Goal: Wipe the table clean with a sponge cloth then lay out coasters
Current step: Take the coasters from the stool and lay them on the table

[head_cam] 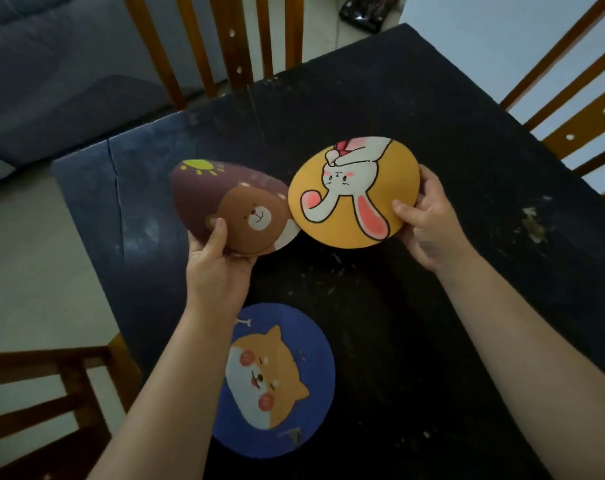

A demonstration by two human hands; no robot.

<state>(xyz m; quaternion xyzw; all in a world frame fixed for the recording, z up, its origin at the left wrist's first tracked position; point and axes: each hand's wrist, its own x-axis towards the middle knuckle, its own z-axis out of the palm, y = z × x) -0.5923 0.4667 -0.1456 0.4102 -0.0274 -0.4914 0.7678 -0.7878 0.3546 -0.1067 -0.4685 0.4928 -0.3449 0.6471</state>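
My left hand (pixel 215 268) pinches the near edge of a purple round coaster (pixel 204 188) with a brown bear on it, thumb on top, and holds it tilted above the table. My right hand (pixel 429 220) grips the right edge of an orange round coaster (pixel 380 188) with a white rabbit, also lifted off the surface. The two coasters meet edge to edge in the middle. A blue round coaster (pixel 308 351) with a dog lies flat on the black table (pixel 415 341) near me, between my forearms. No sponge cloth is in view.
The black table carries pale smears and crumbs on its right side (pixel 533 223). Wooden chairs stand at the far edge (pixel 224 43), at the right (pixel 571 98) and at the near left (pixel 51 393). A grey sofa (pixel 51 64) sits at the upper left.
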